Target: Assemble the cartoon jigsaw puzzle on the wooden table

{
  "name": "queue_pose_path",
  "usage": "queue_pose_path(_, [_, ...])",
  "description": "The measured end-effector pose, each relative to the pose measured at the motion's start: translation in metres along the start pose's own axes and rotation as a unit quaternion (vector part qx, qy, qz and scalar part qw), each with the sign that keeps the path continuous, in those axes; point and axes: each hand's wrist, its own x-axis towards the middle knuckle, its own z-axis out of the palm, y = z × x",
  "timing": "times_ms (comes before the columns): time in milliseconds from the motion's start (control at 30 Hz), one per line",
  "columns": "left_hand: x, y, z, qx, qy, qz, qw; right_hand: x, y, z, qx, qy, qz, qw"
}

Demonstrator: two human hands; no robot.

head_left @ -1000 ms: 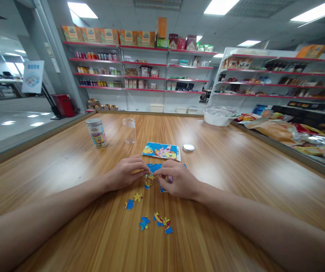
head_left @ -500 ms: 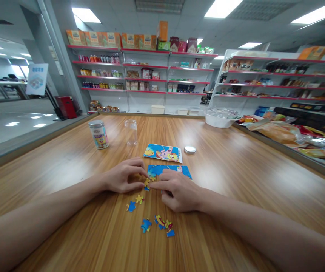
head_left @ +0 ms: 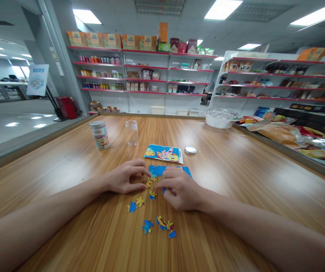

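My left hand (head_left: 130,176) rests on the table, thumb and curved fingers apart, the tips beside the left edge of a partly joined blue jigsaw puzzle (head_left: 156,170). Close to its thumb tip lies a yellow puzzle piece (head_left: 148,183). My right hand (head_left: 180,189) covers the puzzle's lower right side, index finger stretched out to the left and the other fingers curled; nothing shows in it. Just below the index finger is a yellow-and-blue piece (head_left: 152,195). Loose pieces lie nearer me: a blue one (head_left: 133,206), a yellow one (head_left: 140,201), another blue one (head_left: 147,226) and a joined cluster (head_left: 166,225).
Behind the puzzle lies a picture card (head_left: 164,153), with a round silver lid (head_left: 190,150) to its right. A clear plastic jar (head_left: 131,133) and a printed can (head_left: 100,136) stand at the left. A white basin (head_left: 220,120) and packaged snacks (head_left: 281,134) are farther right.
The yellow-and-blue piece now lies apart, lower than the pieces near my left thumb. My right index finger has drawn slightly to the right. My left hand has barely moved.
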Motion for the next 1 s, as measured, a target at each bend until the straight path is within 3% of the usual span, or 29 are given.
queue_pose_path(133, [0.0, 0.0, 0.002, -0.004, -0.003, 0.015, 1.0, 0.0, 0.005, 0.003, -0.053, 0.052, 0.086, 0.993])
queue_pose_path(333, [0.002, 0.002, 0.003, -0.001, 0.007, 0.018, 1.0, -0.001, 0.007, 0.005, -0.064, 0.012, 0.152, 0.986])
queue_pose_path(800, [0.0, 0.002, 0.006, -0.005, 0.013, -0.008, 1.0, -0.001, 0.011, 0.008, -0.039, 0.003, 0.156, 0.987])
queue_pose_path(1000, [0.001, 0.001, 0.005, -0.046, -0.014, -0.014, 0.999, -0.001, 0.013, 0.009, -0.036, 0.01, 0.149, 0.988])
